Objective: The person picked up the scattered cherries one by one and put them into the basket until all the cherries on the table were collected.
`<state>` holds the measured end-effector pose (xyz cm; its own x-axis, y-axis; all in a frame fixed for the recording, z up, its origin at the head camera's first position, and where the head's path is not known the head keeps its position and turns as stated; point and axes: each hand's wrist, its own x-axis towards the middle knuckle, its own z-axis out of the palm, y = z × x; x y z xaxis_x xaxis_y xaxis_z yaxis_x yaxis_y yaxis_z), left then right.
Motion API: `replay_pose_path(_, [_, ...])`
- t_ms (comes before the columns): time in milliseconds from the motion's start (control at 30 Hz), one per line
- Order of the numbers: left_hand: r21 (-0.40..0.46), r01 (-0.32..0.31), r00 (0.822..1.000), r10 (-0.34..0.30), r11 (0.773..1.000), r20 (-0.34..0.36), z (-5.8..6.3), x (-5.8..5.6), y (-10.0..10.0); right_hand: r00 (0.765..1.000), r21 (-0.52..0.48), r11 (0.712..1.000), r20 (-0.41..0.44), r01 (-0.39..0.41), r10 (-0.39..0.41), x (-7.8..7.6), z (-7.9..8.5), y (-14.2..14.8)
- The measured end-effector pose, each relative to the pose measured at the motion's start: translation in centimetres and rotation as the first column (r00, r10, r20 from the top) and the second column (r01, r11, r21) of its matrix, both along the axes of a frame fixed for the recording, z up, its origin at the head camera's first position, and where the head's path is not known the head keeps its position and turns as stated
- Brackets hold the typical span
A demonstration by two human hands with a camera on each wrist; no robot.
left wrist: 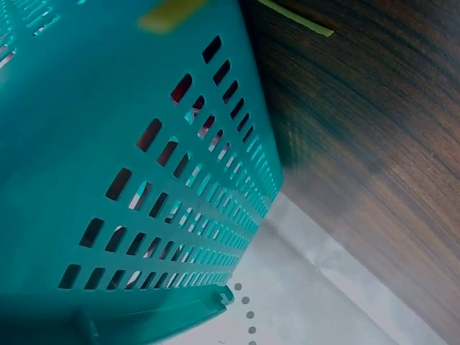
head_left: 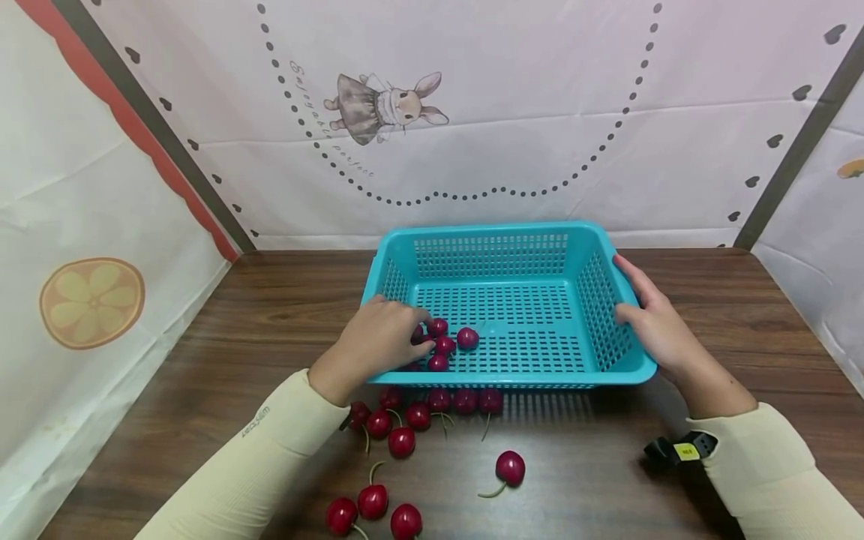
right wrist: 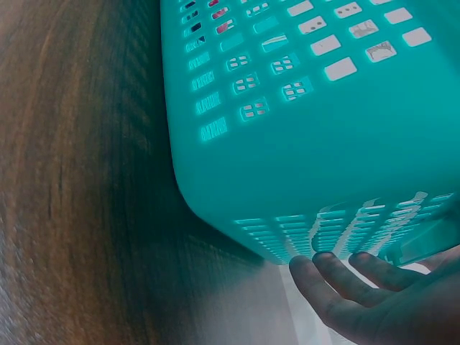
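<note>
So the blue basket is pinched at its right rim by the right hand, thumb inside and fingers outside. The left hand is dipped over the front left corner, with a small bunch of cherries right by its fingertips; whether one is pinched there can't be told, since the fingers are in the way. More cherries are scattered on the table, a few tucked close to the basket's front wall. Those could probably get squashed or sent rolling if the basket were pulled forward. The rim might also get knocked by the left forearm if it's lifted out too low, and a stem could be snapped by a careless grab.
</note>
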<state>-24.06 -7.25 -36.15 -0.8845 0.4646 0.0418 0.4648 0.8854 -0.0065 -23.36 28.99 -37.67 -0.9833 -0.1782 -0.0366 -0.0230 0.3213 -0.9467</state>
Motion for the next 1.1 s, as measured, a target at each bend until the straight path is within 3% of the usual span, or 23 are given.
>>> replay_pose_path(500, [0.017, 0.006, 1.000, -0.006, 1.000, -0.005, 0.2, 0.1, 0.1, 1.000, 0.002, 1.000, 0.003, 0.004, -0.004, -0.2, -0.2, 0.2])
replay_pose_path(667, [0.109, 0.009, 0.999, -0.005, 0.994, -0.032, 0.3, 0.1, 0.0, 1.000, -0.003, 1.000, 0.006, -0.001, 0.001, -0.2, -0.2, 0.2])
replay_pose_path(900, [0.331, 0.041, 0.988, 0.011, 0.943, -0.153, 0.9, 0.4, -1.0, 1.000, -0.001, 1.000, 0.015, -0.004, 0.004, -0.1, 0.1, 0.0])
replay_pose_path(1100, [0.417, 0.051, 0.966, 0.061, 0.907, -0.250, 1.5, 1.3, -2.4, 1.000, -0.002, 1.000, 0.007, -0.002, 0.002, 0.0, 0.1, 0.0])
